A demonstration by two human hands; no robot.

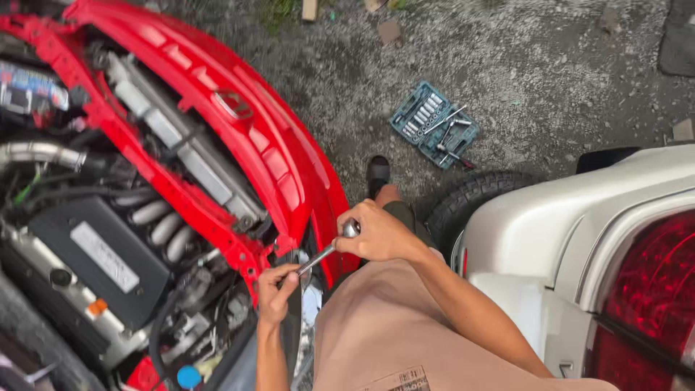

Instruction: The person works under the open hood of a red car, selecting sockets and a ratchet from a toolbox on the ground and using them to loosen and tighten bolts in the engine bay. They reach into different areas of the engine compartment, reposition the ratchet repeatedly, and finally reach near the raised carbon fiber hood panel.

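One metal ratchet (326, 250) ran slantwise between both hands, at the front corner of the red car (275, 145) beside its open engine bay (108, 246). The right hand (376, 233) was closed around its rounded upper end, while the left hand (276, 289) pinched the lower end against the car's edge. Well apart, on the gravel (521, 65), lay an open blue socket set (434, 124). A white car (579, 246) stood close on the right.
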